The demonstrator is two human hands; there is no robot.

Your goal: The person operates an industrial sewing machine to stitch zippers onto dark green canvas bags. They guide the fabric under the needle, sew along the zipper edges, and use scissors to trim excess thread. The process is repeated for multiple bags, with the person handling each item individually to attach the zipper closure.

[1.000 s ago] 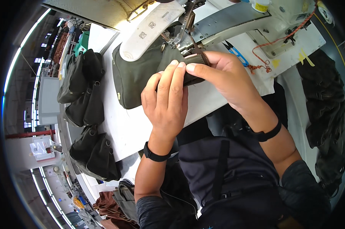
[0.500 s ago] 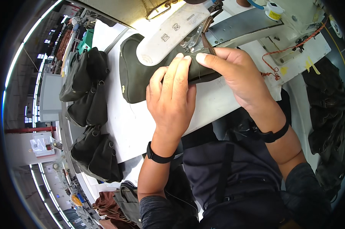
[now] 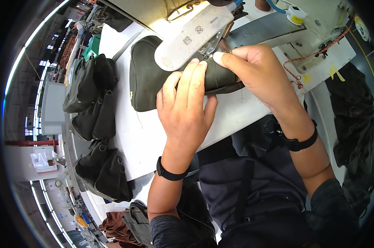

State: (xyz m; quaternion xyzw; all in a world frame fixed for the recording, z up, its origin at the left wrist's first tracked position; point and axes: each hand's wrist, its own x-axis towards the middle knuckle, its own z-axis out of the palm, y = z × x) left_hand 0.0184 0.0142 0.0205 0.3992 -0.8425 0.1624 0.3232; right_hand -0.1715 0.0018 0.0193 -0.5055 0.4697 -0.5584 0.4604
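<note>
An olive-green fabric bag piece (image 3: pixel 145 84) lies on the white worktable (image 3: pixel 137 140) under a sewing machine's white arm (image 3: pixel 182 41). My left hand (image 3: pixel 185 113) rests on it, fingertips pressing near the metal presser foot (image 3: pixel 207 50), thumb apart from the fingers. My right hand (image 3: pixel 261 82) pinches the piece's right edge between thumb and forefinger, where a brown zipper (image 3: pixel 225 46) runs up beside the foot. The needle is too small to make out. Loose threads (image 3: pixel 241 99) hang below the piece.
Several dark olive bags (image 3: pixel 89 95) are piled on the left, brown fabric (image 3: pixel 112 227) lies lower left and dark cloth (image 3: pixel 348 124) hangs at right. An orange cord (image 3: pixel 294 76) crosses the machine bed. A white bottle (image 3: pixel 296 16) with yellow label stands at the back.
Compared with a second ago, both hands and the fabric appear further right, nearer the back. My right hand now covers more of the zipper, and the blue snips are hidden behind it.
</note>
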